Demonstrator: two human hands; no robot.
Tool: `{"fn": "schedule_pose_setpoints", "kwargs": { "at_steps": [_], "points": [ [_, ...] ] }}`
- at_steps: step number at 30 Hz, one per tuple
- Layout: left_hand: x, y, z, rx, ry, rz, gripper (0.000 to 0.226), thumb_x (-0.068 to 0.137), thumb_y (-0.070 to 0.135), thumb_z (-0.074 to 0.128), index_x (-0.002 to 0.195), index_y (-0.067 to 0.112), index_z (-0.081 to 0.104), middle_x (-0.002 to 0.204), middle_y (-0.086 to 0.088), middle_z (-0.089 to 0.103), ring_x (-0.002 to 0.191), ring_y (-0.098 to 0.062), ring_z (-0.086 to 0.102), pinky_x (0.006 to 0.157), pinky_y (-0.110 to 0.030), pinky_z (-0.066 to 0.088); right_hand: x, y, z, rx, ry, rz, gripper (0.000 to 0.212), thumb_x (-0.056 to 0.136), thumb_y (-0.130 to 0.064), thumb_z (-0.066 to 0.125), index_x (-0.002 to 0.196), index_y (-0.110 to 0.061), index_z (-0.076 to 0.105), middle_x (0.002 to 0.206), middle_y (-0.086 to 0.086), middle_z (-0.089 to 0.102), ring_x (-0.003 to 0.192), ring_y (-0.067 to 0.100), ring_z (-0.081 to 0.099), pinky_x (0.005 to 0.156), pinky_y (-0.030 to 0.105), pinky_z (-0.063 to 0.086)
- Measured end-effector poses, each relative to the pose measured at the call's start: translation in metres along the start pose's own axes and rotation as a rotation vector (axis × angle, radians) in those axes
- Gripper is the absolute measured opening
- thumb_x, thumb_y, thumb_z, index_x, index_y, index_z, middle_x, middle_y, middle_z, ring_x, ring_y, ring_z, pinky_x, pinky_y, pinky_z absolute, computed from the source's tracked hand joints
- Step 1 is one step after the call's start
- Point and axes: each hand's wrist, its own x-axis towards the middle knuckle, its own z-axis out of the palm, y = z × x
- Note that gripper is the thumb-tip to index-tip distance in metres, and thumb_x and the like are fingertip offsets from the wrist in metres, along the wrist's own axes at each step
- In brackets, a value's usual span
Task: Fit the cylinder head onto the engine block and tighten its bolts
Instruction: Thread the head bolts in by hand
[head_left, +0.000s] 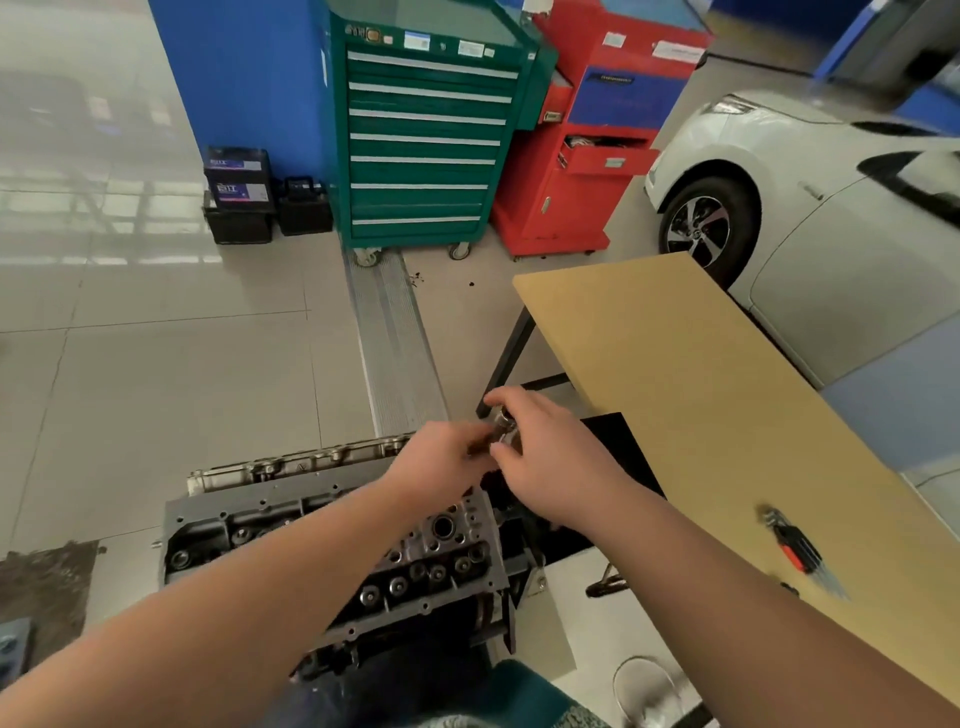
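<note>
Cylinder head (415, 551) lies on the engine block (249, 514) near and below both hands, its long axis running left to right, while the left hand (441, 457) and right hand (540, 457) together pinch a small metal piece (503, 423) above its right end.

- Both hands, the left hand (441, 457) and the right hand (545, 447), are covering most of a small metal part (503, 422), blurring it past telling.
- Forearms are hiding the middle of the cylinder head (441, 545).
- The car (810, 208) is running off the right edge.
- The red-handled tool (795, 551) is smearing into blur.
</note>
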Motion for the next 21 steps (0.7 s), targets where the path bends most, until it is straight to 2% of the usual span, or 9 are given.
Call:
{"fn": "schedule_pose_setpoints", "kwargs": {
  "at_steps": [2, 4, 6, 8, 10, 12, 15, 19, 21],
  "points": [
    [0.006, -0.008, -0.009, 0.002, -0.136, 0.059, 0.009, 0.098, 0.03, 0.068, 0.106, 0.033, 0.071, 0.096, 0.012, 0.075, 0.088, -0.002, 0.069, 0.081, -0.03, 0.058, -0.002, 0.005, -0.003, -0.034, 0.038, -0.021, 0.036, 0.101, -0.029, 0.056, 0.137, -0.03, 0.05, 0.139, -0.008, 0.053, 0.118, 0.016, 0.057, 0.095, 0.035, 0.051],
    [0.008, -0.008, -0.017, -0.008, -0.225, 0.085, 0.015, 0.095, 0.035, 0.071, 0.103, 0.047, 0.066, 0.098, 0.024, 0.071, 0.093, 0.008, 0.065, 0.081, -0.015, 0.051, -0.002, 0.006, -0.004, -0.133, 0.075, 0.001, 0.026, 0.101, -0.042, 0.056, 0.122, -0.028, 0.057, 0.12, -0.006, 0.061, 0.104, 0.018, 0.061, 0.083, 0.038, 0.054],
    [0.009, -0.005, -0.02, -0.051, -0.2, 0.08, 0.019, 0.084, 0.049, 0.073, 0.101, 0.05, 0.064, 0.098, 0.026, 0.068, 0.092, 0.006, 0.065, 0.08, -0.015, 0.052, -0.001, 0.004, -0.005, -0.329, 0.122, 0.053, 0.04, 0.094, -0.068, 0.047, 0.089, -0.029, 0.051, 0.086, -0.008, 0.058, 0.08, 0.019, 0.059, 0.057, 0.035, 0.044],
    [0.009, -0.002, -0.02, -0.056, -0.128, 0.126, 0.018, 0.076, 0.057, 0.068, 0.09, 0.047, 0.061, 0.092, 0.023, 0.067, 0.085, 0.001, 0.065, 0.072, -0.013, 0.05, 0.0, 0.001, -0.007, -0.441, 0.154, 0.062, 0.054, 0.086, -0.084, 0.035, 0.075, -0.031, 0.036, 0.072, -0.01, 0.047, 0.069, 0.019, 0.053, 0.049, 0.03, 0.029],
    [0.009, 0.0, -0.021, -0.067, -0.1, 0.162, 0.009, 0.079, 0.052, 0.066, 0.082, 0.046, 0.06, 0.086, 0.02, 0.068, 0.078, -0.003, 0.066, 0.067, -0.014, 0.049, 0.0, 0.001, -0.009, -0.36, 0.138, 0.026, 0.052, 0.085, -0.082, 0.042, 0.093, -0.031, 0.049, 0.09, -0.009, 0.059, 0.079, 0.019, 0.059, 0.055, 0.032, 0.04],
    [0.01, 0.002, -0.025, -0.089, -0.126, 0.147, 0.007, 0.086, 0.041, 0.072, 0.082, 0.043, 0.066, 0.084, 0.021, 0.071, 0.077, -0.002, 0.069, 0.069, -0.014, 0.052, -0.002, 0.003, -0.012, -0.2, 0.071, -0.051, 0.041, 0.092, -0.06, 0.058, 0.124, -0.035, 0.052, 0.118, -0.012, 0.059, 0.096, 0.017, 0.063, 0.07, 0.036, 0.051],
    [0.013, 0.001, -0.029, -0.127, -0.23, 0.116, 0.019, 0.09, 0.028, 0.079, 0.091, 0.046, 0.072, 0.092, 0.026, 0.075, 0.09, 0.003, 0.071, 0.08, -0.011, 0.053, -0.003, 0.005, -0.016, -0.186, 0.039, -0.106, 0.02, 0.099, -0.03, 0.059, 0.119, -0.031, 0.06, 0.114, -0.01, 0.056, 0.097, 0.018, 0.06, 0.077, 0.039, 0.054],
    [0.011, 0.011, -0.023, -0.183, -0.111, 0.081, 0.035, 0.069, 0.053, 0.077, 0.096, 0.031, 0.072, 0.09, 0.012, 0.073, 0.086, -0.006, 0.07, 0.081, -0.03, 0.059, 0.004, -0.003, -0.012, -0.248, 0.086, -0.021, 0.021, 0.101, -0.039, 0.057, 0.113, -0.023, 0.062, 0.106, -0.002, 0.061, 0.095, 0.023, 0.06, 0.075, 0.04, 0.052],
    [0.011, 0.012, -0.02, -0.157, -0.038, 0.071, 0.026, 0.068, 0.049, 0.077, 0.089, 0.035, 0.072, 0.084, 0.01, 0.072, 0.08, -0.006, 0.069, 0.077, -0.033, 0.06, 0.006, -0.006, -0.01, -0.271, 0.101, 0.014, 0.03, 0.101, -0.048, 0.053, 0.11, -0.021, 0.061, 0.101, 0.0, 0.064, 0.09, 0.023, 0.061, 0.068, 0.038, 0.048]
  ]
}}
